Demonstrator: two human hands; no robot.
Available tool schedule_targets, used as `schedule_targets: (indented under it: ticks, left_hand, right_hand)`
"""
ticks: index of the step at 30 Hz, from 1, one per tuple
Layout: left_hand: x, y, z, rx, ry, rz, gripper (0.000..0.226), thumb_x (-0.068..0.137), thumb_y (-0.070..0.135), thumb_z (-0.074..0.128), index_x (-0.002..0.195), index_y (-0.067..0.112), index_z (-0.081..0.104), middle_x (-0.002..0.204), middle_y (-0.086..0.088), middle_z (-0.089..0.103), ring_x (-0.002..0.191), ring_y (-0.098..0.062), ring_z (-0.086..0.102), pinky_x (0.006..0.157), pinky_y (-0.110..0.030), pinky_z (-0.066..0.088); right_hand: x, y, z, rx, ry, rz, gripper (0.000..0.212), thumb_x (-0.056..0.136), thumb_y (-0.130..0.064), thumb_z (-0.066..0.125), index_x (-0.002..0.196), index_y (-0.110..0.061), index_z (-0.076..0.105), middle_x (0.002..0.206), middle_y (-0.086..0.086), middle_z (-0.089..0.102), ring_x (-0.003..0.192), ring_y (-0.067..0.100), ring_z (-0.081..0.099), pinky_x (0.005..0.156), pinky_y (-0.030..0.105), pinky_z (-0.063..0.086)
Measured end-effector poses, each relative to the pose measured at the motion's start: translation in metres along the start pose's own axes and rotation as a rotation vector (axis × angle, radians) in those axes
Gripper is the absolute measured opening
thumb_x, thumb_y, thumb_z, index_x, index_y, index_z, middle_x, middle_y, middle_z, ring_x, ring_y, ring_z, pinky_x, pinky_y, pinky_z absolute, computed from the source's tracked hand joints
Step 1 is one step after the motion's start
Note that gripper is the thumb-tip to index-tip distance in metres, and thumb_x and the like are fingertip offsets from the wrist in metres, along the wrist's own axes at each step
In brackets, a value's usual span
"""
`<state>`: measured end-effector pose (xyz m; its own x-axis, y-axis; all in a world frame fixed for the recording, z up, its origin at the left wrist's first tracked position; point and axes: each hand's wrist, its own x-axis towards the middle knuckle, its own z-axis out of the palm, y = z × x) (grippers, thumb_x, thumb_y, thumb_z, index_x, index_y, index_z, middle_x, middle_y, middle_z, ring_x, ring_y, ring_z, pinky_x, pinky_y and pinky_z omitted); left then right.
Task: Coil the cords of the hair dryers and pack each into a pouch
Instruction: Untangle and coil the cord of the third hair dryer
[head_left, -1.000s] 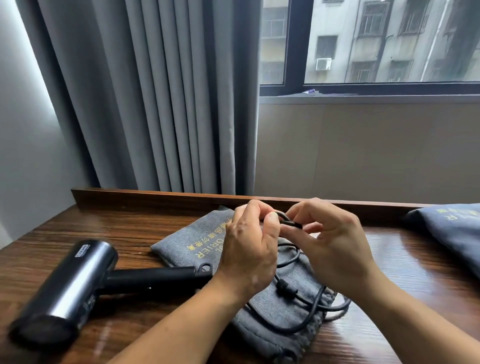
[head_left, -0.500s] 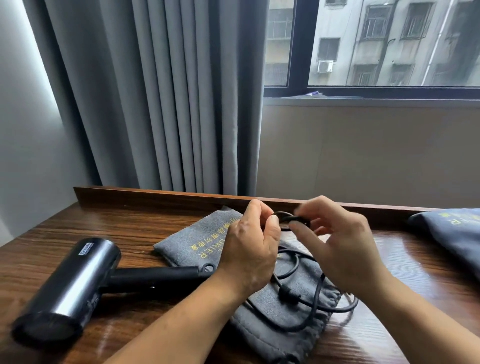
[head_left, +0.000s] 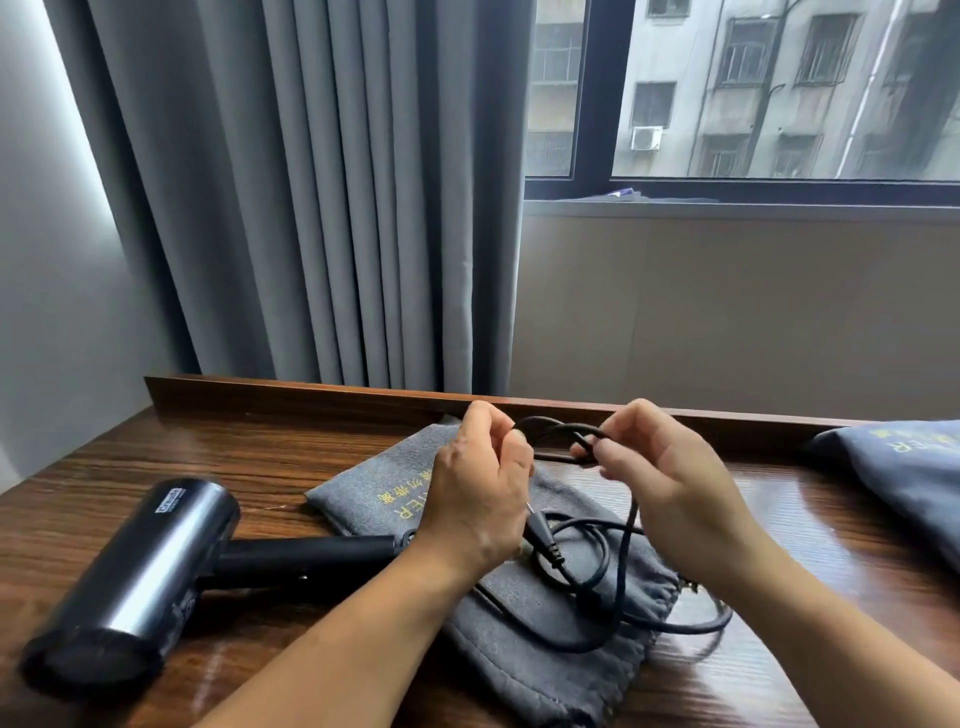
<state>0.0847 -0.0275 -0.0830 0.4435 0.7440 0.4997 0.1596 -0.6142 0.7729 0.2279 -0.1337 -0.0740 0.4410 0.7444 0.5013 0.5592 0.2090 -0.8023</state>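
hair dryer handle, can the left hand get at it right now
Probably yes: the handle lies uncovered beside the left hand, though that hand pinches the cord and must let go first.

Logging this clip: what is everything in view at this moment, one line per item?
hair dryer: 1, black, lying on the table's left side
cord: 1, black, pinched between both hands, loops over the pouch
pouch: 1, grey, on the table under the hands
second pouch: 1, blue-grey, table's right edge
table: 1, brown wood, foreground
curtain: 1, grey, behind the table
window: 1, dark frame, upper right
left hand: 1, pinches cord
right hand: 1, pinches cord
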Motion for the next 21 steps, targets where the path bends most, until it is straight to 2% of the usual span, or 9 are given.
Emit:
schedule_targets:
  ticks: [3,6,8,10,12,14,16,19,21]
  left_hand:
    - [-0.004,0.0,0.0,0.052,-0.063,0.11,0.013,0.098,0.034,0.042,0.091,0.024,0.049,0.075,-0.001,0.07,0.073,-0.017,0.066,0.071,-0.04,0.05]
    - [-0.006,0.0,0.003,0.09,-0.084,0.147,0.015,0.103,0.026,0.043,0.088,0.027,0.046,0.071,0.002,0.072,0.066,-0.006,0.065,0.062,-0.02,0.048]
    - [-0.005,0.001,0.001,0.063,-0.065,0.12,0.017,0.104,0.021,0.041,0.088,0.025,0.046,0.067,0.002,0.071,0.061,-0.004,0.064,0.058,-0.016,0.046]
    - [-0.001,-0.002,-0.002,0.017,-0.047,0.047,0.019,0.105,0.021,0.039,0.088,0.022,0.047,0.067,0.0,0.071,0.063,-0.005,0.065,0.061,-0.017,0.048]
    - [0.001,-0.004,-0.004,-0.031,-0.071,-0.023,0.019,0.105,0.024,0.039,0.089,0.021,0.048,0.068,0.001,0.072,0.067,-0.004,0.065,0.067,-0.02,0.049]
    - [0.001,-0.005,-0.003,-0.072,-0.071,-0.04,0.018,0.105,0.024,0.041,0.089,0.023,0.048,0.066,0.001,0.068,0.066,-0.009,0.064,0.072,-0.033,0.055]
    - [0.001,-0.005,-0.003,-0.033,-0.031,0.019,0.017,0.105,0.025,0.042,0.089,0.023,0.048,0.069,-0.001,0.064,0.066,-0.012,0.062,0.069,-0.04,0.053]
    - [-0.001,-0.004,-0.003,0.053,-0.066,0.161,0.018,0.103,0.032,0.039,0.091,0.022,0.047,0.073,-0.008,0.064,0.067,-0.016,0.058,0.064,-0.037,0.044]
    - [-0.002,-0.003,-0.002,0.081,-0.095,0.204,0.017,0.098,0.034,0.037,0.091,0.022,0.047,0.07,-0.007,0.063,0.064,-0.016,0.057,0.061,-0.035,0.043]
  right_hand:
    - [-0.003,0.0,0.0,-0.564,0.044,-0.385,0.023,0.088,-0.043,0.066,0.109,-0.035,0.07,0.095,-0.016,0.071,0.086,0.007,0.068,0.074,0.032,0.057]
    - [-0.002,-0.004,0.002,-0.68,0.149,-0.48,0.02,0.09,-0.042,0.068,0.102,-0.028,0.078,0.089,-0.013,0.075,0.078,0.01,0.071,0.067,0.034,0.058]
    - [-0.002,-0.008,0.001,-0.556,0.219,-0.436,0.008,0.09,-0.031,0.074,0.094,-0.025,0.078,0.084,-0.013,0.076,0.073,0.006,0.071,0.068,0.029,0.056]
    - [-0.001,-0.01,-0.002,-0.175,0.247,-0.194,0.004,0.09,-0.018,0.075,0.088,-0.021,0.077,0.079,-0.009,0.076,0.072,0.008,0.071,0.071,0.023,0.054]
    - [0.002,-0.011,-0.006,0.213,0.206,0.079,0.009,0.094,-0.013,0.068,0.087,-0.017,0.072,0.08,0.0,0.077,0.078,0.012,0.073,0.073,0.025,0.052]
    - [0.005,-0.006,-0.01,0.297,0.138,0.203,0.01,0.099,-0.015,0.061,0.09,-0.016,0.066,0.082,0.004,0.077,0.082,0.016,0.073,0.077,0.033,0.051]
    - [0.004,-0.003,-0.014,0.061,0.036,0.099,0.006,0.092,-0.025,0.061,0.098,-0.024,0.063,0.08,-0.001,0.076,0.081,0.017,0.069,0.08,0.034,0.05]
    - [-0.001,-0.009,-0.013,-0.513,0.002,-0.287,0.035,0.083,-0.04,0.067,0.118,-0.036,0.066,0.074,-0.014,0.066,0.073,0.008,0.061,0.075,0.022,0.048]
    - [-0.001,-0.013,-0.005,-0.659,0.044,-0.449,0.028,0.086,-0.043,0.07,0.111,-0.032,0.075,0.078,-0.015,0.069,0.072,0.009,0.064,0.075,0.032,0.053]
